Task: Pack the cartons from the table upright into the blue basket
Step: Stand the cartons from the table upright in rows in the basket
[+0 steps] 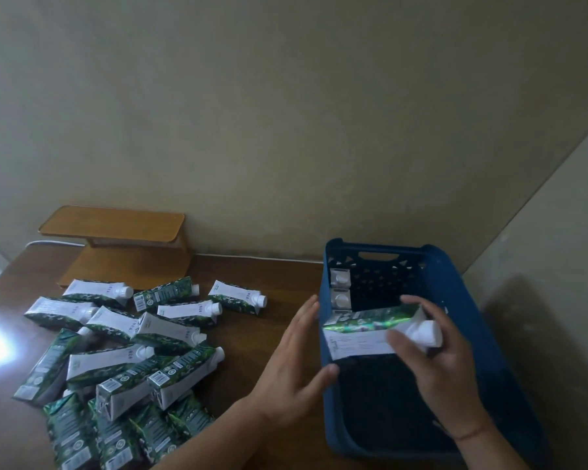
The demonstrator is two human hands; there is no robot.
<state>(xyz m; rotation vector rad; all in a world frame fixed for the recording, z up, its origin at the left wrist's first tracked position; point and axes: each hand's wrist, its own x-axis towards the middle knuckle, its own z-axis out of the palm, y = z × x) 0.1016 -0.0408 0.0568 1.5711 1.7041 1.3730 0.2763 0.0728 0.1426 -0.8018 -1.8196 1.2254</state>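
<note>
- Table (258, 283) of dark wood runs along a plain wall, bearing everything else in view.
- Blue basket (462, 300) stands on the table's right part; its far wall has a handle slot and triangular holes.
- Wooden shelf (116, 228), a small two-level stand, sits at the table's far left against the wall.
- Heap of cartons (123, 354), green and white with white caps, lies on the table left of the basket, all on their sides, several overlapping.
- Right hand (435, 364) grips one carton (360, 337) at its capped end, fingers curled round it; the carton lies roughly level above the basket, its base over the left wall.
- Left hand (296, 361) is spread with straight fingers just outside the basket's left wall, its thumb reaching the rim below the held carton; it holds nothing.
- Three cartons (340, 288) stand upright inside the basket in a row along the left wall, caps up.
</note>
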